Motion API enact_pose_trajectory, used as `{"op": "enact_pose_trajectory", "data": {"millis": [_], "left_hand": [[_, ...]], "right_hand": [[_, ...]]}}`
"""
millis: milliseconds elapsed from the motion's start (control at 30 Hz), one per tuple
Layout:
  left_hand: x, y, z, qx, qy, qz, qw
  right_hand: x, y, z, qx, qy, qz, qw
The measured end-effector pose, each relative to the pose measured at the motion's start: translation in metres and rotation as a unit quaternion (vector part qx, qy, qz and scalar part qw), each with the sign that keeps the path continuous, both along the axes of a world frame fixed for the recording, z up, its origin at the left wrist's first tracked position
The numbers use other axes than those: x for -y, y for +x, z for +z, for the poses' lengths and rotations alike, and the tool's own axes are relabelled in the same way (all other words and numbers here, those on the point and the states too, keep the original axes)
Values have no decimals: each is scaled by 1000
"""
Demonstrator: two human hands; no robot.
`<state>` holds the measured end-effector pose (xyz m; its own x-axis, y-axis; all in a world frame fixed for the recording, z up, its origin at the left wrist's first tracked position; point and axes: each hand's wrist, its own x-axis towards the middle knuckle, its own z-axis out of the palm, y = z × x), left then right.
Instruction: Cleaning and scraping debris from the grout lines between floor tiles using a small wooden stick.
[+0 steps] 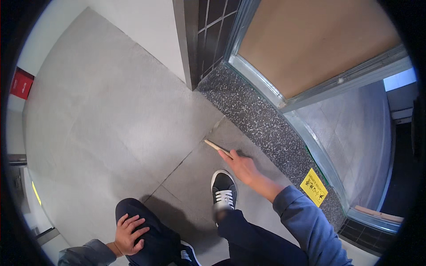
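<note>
My right hand (242, 167) grips a pale, slim stick (214, 145), perhaps wooden. Its far tip meets the grey tiled floor (109, 109) at a dark joint line (179, 165) between tiles. Whatever part of the stick lies inside my palm is hidden. Spread over the knee of my dark trousers (159, 232), my left hand (130, 233) holds nothing. Just below my right hand is a black shoe with white laces (223, 188), flat on the floor.
A dark speckled stone threshold (253, 116) runs diagonally along a metal door frame (258, 78). On it lies a yellow caution sticker (314, 187). A brown door panel (316, 40) and a white wall (146, 33) bound the floor. At far left is a red box-like object (22, 83).
</note>
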<state>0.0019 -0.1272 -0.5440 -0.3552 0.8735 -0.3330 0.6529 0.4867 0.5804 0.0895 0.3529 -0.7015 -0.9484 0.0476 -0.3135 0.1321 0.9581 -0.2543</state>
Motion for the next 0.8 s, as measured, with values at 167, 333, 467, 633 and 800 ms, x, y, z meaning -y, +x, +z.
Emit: {"op": "enact_pose_trajectory", "data": {"millis": [167, 333, 467, 633, 800], "left_hand": [[-2, 0, 7, -16, -19, -23, 999], [-6, -3, 4, -9, -10, -13, 1000], [-8, -1, 0, -11, -5, -12, 1000], [-6, 0, 5, -10, -17, -8, 1000], [-8, 0, 3, -7, -11, -2, 1000]], "right_hand": [[10, -18, -13, 37, 32, 7, 999], [-18, -20, -14, -18, 64, -37, 997], [-4, -8, -14, -39, 12, -37, 998], [-13, -22, -17, -36, 65, -64, 995], [13, -15, -12, 0, 46, -53, 998]]}}
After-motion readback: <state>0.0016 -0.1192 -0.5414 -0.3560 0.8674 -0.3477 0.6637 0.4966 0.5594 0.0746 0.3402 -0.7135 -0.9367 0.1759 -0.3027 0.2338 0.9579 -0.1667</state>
